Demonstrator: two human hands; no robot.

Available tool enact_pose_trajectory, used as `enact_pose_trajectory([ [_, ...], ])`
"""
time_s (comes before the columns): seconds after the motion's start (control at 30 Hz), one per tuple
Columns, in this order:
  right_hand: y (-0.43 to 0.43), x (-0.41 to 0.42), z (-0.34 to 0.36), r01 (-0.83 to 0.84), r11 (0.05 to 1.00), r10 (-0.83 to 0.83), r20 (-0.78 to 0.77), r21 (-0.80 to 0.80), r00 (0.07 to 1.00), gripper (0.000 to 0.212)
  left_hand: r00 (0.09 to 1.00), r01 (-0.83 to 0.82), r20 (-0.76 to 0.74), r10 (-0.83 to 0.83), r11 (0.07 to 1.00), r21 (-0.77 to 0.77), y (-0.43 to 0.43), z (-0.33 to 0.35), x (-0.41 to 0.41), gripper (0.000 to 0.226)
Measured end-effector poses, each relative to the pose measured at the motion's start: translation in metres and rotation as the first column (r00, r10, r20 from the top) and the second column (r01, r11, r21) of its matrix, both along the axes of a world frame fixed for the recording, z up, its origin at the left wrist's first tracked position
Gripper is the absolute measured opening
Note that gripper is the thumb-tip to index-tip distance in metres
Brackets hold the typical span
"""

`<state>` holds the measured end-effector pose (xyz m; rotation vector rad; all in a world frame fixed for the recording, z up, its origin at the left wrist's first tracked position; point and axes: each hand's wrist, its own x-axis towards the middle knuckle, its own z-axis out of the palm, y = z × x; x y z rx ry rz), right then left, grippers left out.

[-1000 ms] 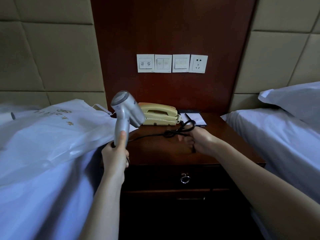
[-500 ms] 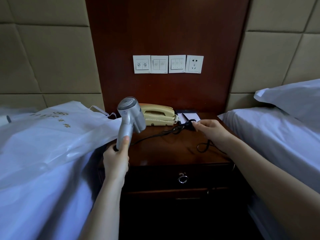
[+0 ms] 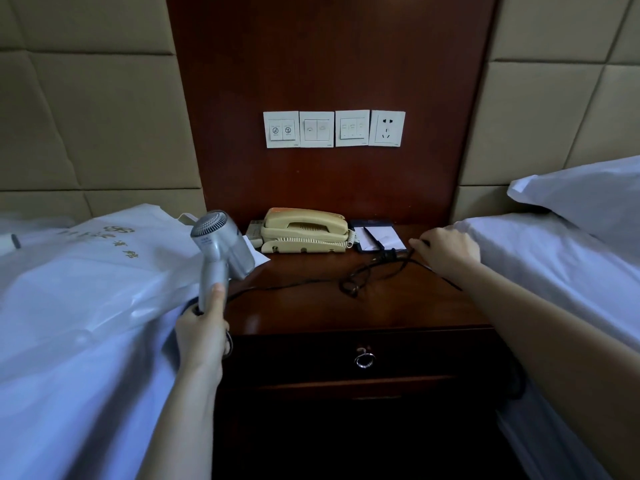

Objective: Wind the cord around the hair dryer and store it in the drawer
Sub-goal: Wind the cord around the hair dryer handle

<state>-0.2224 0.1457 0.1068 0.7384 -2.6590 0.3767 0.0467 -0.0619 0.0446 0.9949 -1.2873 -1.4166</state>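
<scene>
The left hand [image 3: 201, 336] holds the hair dryer [image 3: 221, 247] just off the table's [image 3: 311, 313] left edge, fingers wrapped round the bottom of the handle and thumb laid up along it. The handle's long axis stands nearly upright. The barrel slants across its top, with the grille end up and to the left and the nozzle down and to the right. The cord [image 3: 304, 284] leaves the foot of the handle and runs right across the table through a loose tangle to the right hand [image 3: 446, 251], near the bed [image 3: 554, 271]. Those fingers are curled and seem to pinch the cord. The slack lies between the hands, nearer the right, so winding probably means bringing that hand leftward to the handle. The drawer [image 3: 415, 355] below is closed.
</scene>
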Motion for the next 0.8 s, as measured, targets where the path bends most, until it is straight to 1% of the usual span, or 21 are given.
enact_pose_trajectory([
  [0.1,-0.016,0.003,-0.009,-0.024,0.984,0.033,-0.046,0.175,0.998,0.035,0.999,0.034,-0.034,-0.032,0.997,0.065,0.007,-0.001,-0.006,0.034],
  [0.23,-0.031,0.015,-0.034,-0.093,0.960,0.100,-0.013,0.265,0.995,0.028,0.994,0.078,-0.091,-0.066,0.989,0.127,0.012,-0.001,-0.014,0.033],
  [0.27,-0.033,0.018,-0.040,-0.131,0.961,0.136,-0.001,0.243,0.991,0.028,0.994,0.074,-0.092,-0.062,0.987,0.140,0.013,-0.001,-0.016,0.034],
  [0.3,-0.036,0.023,-0.046,-0.189,0.970,0.191,0.006,0.155,0.982,0.028,0.993,0.072,-0.099,-0.057,0.985,0.155,0.015,-0.001,-0.018,0.036],
  [0.33,-0.039,0.032,-0.051,-0.263,0.965,0.263,0.017,-0.005,0.965,0.027,0.992,0.070,-0.111,-0.051,0.983,0.173,0.018,-0.001,-0.021,0.037],
  [0.37,-0.044,0.043,-0.055,-0.335,0.915,0.359,0.073,-0.227,0.931,0.025,0.991,0.067,-0.129,-0.042,0.979,0.192,0.021,0.000,-0.024,0.038],
  [0.4,-0.049,0.059,-0.055,-0.356,0.820,0.481,0.201,-0.449,0.853,0.025,0.989,0.063,-0.147,-0.032,0.975,0.213,0.023,0.001,-0.027,0.038],
  [0.43,-0.054,0.077,-0.055,-0.334,0.723,0.615,0.345,-0.605,0.709,0.024,0.986,0.061,-0.163,-0.023,0.970,0.236,0.026,0.002,-0.030,0.039],
  [0.47,-0.059,0.092,-0.056,-0.302,0.662,0.710,0.446,-0.686,0.545,0.022,0.984,0.060,-0.176,-0.015,0.965,0.255,0.029,0.003,-0.032,0.040],
  [0.5,-0.062,0.103,-0.057,-0.302,0.645,0.751,0.510,-0.702,0.419,0.020,0.982,0.061,-0.188,-0.009,0.961,0.271,0.031,0.003,-0.033,0.040],
  [0.53,-0.063,0.108,-0.058,-0.342,0.655,0.754,0.558,-0.674,0.346,0.018,0.980,0.060,-0.199,-0.002,0.957,0.284,0.032,0.003,-0.034,0.039],
  [0.6,-0.061,0.109,-0.055,-0.428,0.668,0.736,0.625,-0.609,0.259,0.018,0.976,0.049,-0.215,0.018,0.952,0.303,0.032,0.004,-0.034,0.038],
  [0.63,-0.058,0.108,-0.052,-0.424,0.673,0.722,0.662,-0.606,0.201,0.025,0.976,0.037,-0.217,0.031,0.952,0.302,0.031,0.004,-0.032,0.038],
  [0.7,-0.053,0.110,-0.043,-0.354,0.688,0.680,0.733,-0.633,0.013,0.045,0.974,0.010,-0.220,0.056,0.958,0.287,0.029,0.005,-0.031,0.039],
  [0.73,-0.050,0.112,-0.040,-0.337,0.680,0.671,0.738,-0.652,-0.072,0.051,0.974,-0.004,-0.219,0.067,0.961,0.276,0.027,0.005,-0.030,0.039],
  [0.77,-0.047,0.115,-0.038,-0.332,0.663,0.676,0.727,-0.671,-0.118,0.048,0.974,-0.016,-0.213,0.075,0.964,0.265,0.027,0.004,-0.030,0.038],
  [0.8,-0.045,0.118,-0.036,-0.343,0.643,0.688,0.713,-0.684,-0.132,0.037,0.975,-0.026,-0.206,0.081,0.967,0.254,0.028,0.004,-0.029,0.037],
])
